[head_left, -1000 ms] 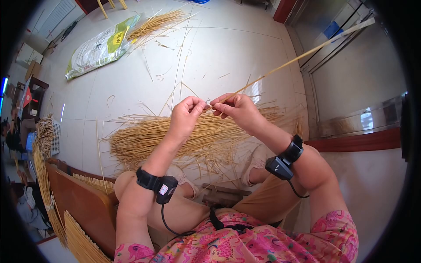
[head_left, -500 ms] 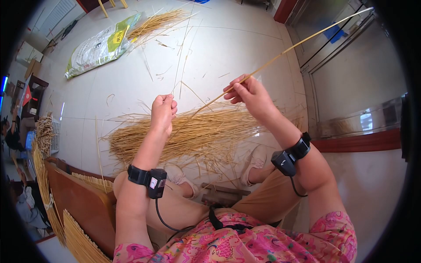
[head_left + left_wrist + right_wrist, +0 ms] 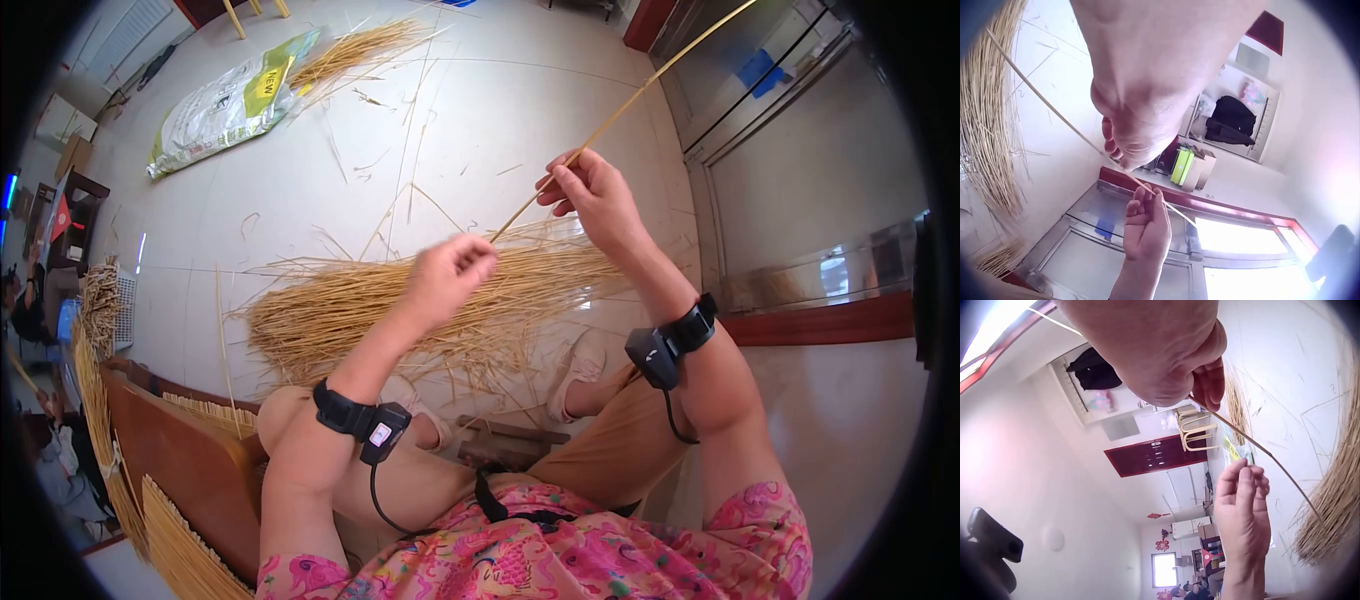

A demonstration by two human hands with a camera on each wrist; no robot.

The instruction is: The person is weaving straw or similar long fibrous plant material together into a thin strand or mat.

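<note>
My right hand (image 3: 600, 195) pinches a long straw stalk (image 3: 650, 82) between thumb and fingers, above a heap of straw (image 3: 340, 310) on the floor. From this grip the stalk slants up to the far right, and its lower part runs down toward the heap. My left hand (image 3: 450, 280), slightly blurred, is near the lower part, fingers loosely bent. In the right wrist view, the left hand (image 3: 1244, 515) shows bent fingers with the stalk (image 3: 1270, 454) passing beside them, a small gap between. The left wrist view has the stalk (image 3: 1054, 109) crossing past both hands.
A white and green sack (image 3: 225, 110) with straw spilling out lies at the far left. Loose straw bits dot the tiled floor (image 3: 520, 110). Left of my legs is a brown wooden chair (image 3: 180, 440) with straw bundles beside it. A glass door (image 3: 810, 190) stands at right.
The right hand has drawn away up and right, sliding the stalk with it. The left hand swung away left, then came back right toward the stalk's lower part.
</note>
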